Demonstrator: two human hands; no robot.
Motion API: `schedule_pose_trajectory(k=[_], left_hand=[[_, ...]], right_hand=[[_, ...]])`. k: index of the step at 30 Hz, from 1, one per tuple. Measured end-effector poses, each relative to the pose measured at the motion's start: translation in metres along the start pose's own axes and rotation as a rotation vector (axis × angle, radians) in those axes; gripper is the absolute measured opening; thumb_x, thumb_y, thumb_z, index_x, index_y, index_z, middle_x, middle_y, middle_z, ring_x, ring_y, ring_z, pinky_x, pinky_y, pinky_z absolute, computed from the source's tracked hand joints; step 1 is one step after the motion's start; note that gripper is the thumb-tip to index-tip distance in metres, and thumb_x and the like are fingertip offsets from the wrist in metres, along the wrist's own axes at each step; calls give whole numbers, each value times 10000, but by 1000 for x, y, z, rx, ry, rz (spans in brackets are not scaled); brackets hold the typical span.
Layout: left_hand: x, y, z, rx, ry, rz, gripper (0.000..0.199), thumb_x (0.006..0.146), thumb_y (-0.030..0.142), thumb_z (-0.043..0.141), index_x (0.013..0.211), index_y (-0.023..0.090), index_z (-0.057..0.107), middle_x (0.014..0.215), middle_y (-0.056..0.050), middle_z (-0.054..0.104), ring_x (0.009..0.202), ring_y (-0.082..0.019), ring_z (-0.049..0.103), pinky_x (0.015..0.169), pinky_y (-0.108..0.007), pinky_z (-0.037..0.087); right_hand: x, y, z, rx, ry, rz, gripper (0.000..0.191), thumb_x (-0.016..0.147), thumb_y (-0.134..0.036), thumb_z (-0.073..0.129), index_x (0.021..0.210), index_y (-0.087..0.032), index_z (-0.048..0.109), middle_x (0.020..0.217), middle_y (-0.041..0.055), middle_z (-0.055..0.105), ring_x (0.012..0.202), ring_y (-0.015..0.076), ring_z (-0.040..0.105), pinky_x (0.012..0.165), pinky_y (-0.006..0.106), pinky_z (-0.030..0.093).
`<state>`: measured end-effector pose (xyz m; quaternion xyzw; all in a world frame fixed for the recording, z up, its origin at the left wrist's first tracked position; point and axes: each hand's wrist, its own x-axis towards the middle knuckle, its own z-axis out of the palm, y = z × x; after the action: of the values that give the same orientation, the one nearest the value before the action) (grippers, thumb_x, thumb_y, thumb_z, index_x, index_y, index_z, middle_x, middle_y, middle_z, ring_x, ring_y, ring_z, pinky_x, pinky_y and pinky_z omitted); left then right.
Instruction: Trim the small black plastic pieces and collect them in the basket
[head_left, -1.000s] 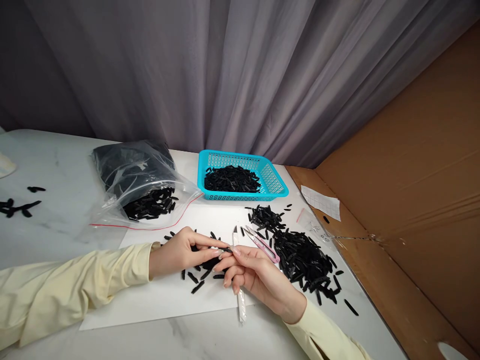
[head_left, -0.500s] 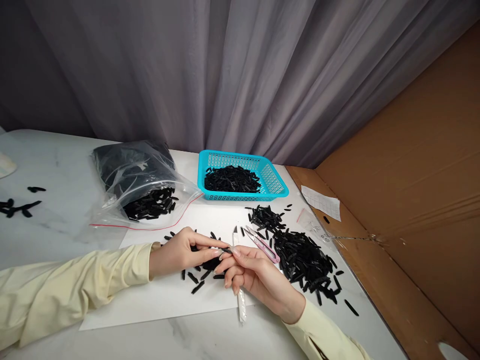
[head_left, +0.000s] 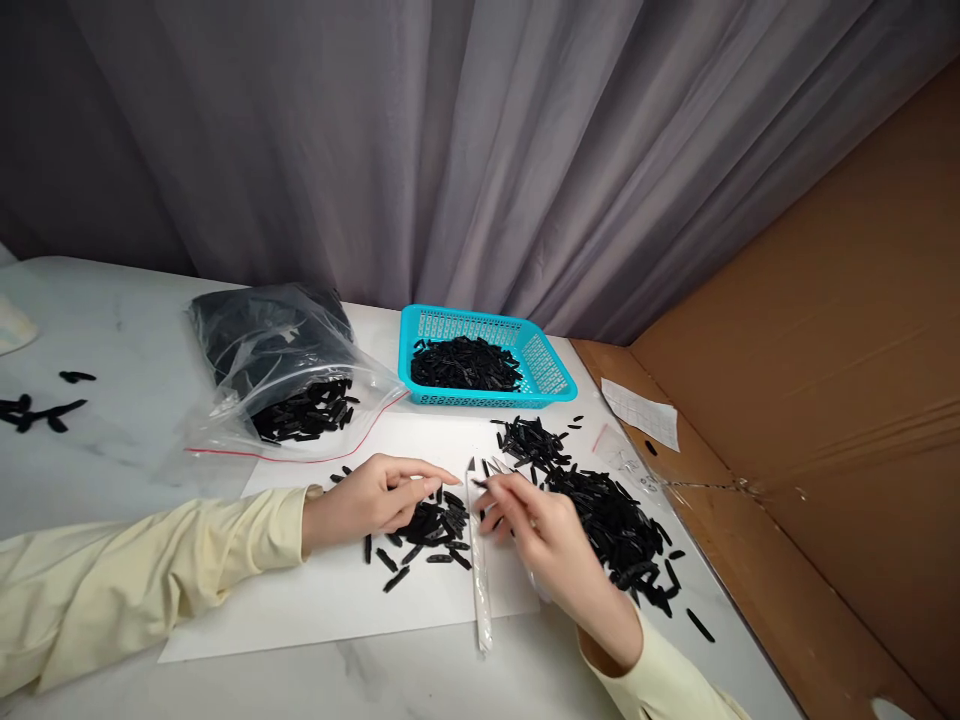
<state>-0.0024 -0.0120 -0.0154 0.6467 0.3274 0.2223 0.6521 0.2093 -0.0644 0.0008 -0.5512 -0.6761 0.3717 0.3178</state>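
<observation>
My left hand (head_left: 379, 493) is over the left edge of a small pile of black pieces (head_left: 431, 522) on white paper (head_left: 300, 600). Its index finger points right, the thumb lies just below it, and nothing shows between them. My right hand (head_left: 544, 520) pinches a small black piece (head_left: 481, 484) between thumb and fingertips, right of a white-wrapped craft knife (head_left: 481, 580). The hands are apart. Partly hidden behind my right hand are the scissors' tips (head_left: 498, 465). A larger heap of black pieces (head_left: 615, 515) lies beyond that hand.
A blue basket (head_left: 491, 400) of black pieces stands at the back. Left of it lies an open zip bag (head_left: 277, 340) with pieces at its mouth. A paper slip (head_left: 641, 412) and small clear bag (head_left: 619, 448) lie right, near a cardboard wall (head_left: 817, 330).
My hands have parted. My right hand has moved right and slightly up with a black piece, covering most of the scissors. My left hand has shifted only slightly and holds no visible piece.
</observation>
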Motion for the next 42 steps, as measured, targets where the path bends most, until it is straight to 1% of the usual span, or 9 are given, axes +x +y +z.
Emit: schedule_pose_trajectory(k=[3, 6, 11, 15, 21, 26, 33, 37, 42], left_hand=[[2, 4, -3, -93, 21, -2, 492, 880, 421, 406, 1155, 50, 576, 380, 103, 338, 337, -63, 247, 377, -194, 221], [3, 6, -6, -180, 15, -34, 492, 905, 434, 339, 1147, 79, 578, 369, 92, 366, 317, -68, 251, 375, -196, 226], [4, 5, -9, -236, 4, -68, 551, 913, 502, 285, 1076, 94, 617, 358, 72, 398, 320, -76, 264, 380, -202, 214], [4, 5, -7, -260, 45, -96, 540, 879, 547, 350, 949, 99, 645, 399, 56, 424, 379, -90, 312, 381, -214, 192], [3, 9, -5, -339, 73, -94, 419, 835, 490, 457, 597, 149, 510, 509, 33, 452, 453, -87, 371, 386, -224, 202], [4, 7, -5, -336, -23, -103, 424, 816, 515, 488, 569, 171, 465, 403, 73, 331, 337, -62, 236, 347, -241, 112], [5, 1, -6, -258, -101, -8, 395, 819, 517, 531, 730, 136, 583, 351, 93, 355, 307, -53, 251, 326, -206, 143], [3, 3, -5, -147, -99, 30, 441, 823, 435, 569, 1093, 89, 616, 380, 105, 348, 343, -57, 279, 345, -176, 195], [-1, 2, -3, 25, -104, 19, 435, 819, 367, 577, 1153, 95, 641, 441, 73, 373, 397, -56, 264, 361, -178, 207]], right_hand=[[1, 9, -28, -700, 243, -91, 283, 909, -226, 328, 911, -157, 602, 708, 102, 665, 582, 215, 617, 499, 288, 412], [5, 11, -44, -1044, 320, -74, 290, 900, -170, 327, 912, -145, 616, 653, 106, 638, 546, 227, 585, 444, 289, 364], [13, -20, -15, -704, 125, -518, 183, 925, -181, 412, 963, -154, 589, 868, 118, 654, 849, 244, 578, 718, 359, 486], [18, -48, 29, -494, -122, -628, 152, 912, -163, 473, 1009, -168, 590, 935, 100, 636, 862, 225, 545, 743, 359, 487], [26, -49, 61, -540, -96, -672, 159, 892, -129, 461, 863, -154, 616, 856, 100, 603, 800, 234, 517, 670, 362, 466], [24, -46, 52, -114, -105, -478, 153, 877, -179, 523, 799, -172, 654, 782, 76, 612, 746, 200, 556, 658, 312, 457], [9, -34, 25, 605, -88, 312, 210, 761, -363, 707, 876, -188, 710, 750, 53, 686, 673, 157, 580, 686, 277, 465], [1, -24, 18, 806, -99, 414, 239, 741, -341, 737, 894, -161, 697, 809, 80, 714, 661, 137, 601, 684, 261, 464], [-6, -17, 17, 868, -97, 388, 219, 751, -311, 732, 903, -161, 684, 768, 55, 711, 629, 122, 617, 706, 262, 469]])
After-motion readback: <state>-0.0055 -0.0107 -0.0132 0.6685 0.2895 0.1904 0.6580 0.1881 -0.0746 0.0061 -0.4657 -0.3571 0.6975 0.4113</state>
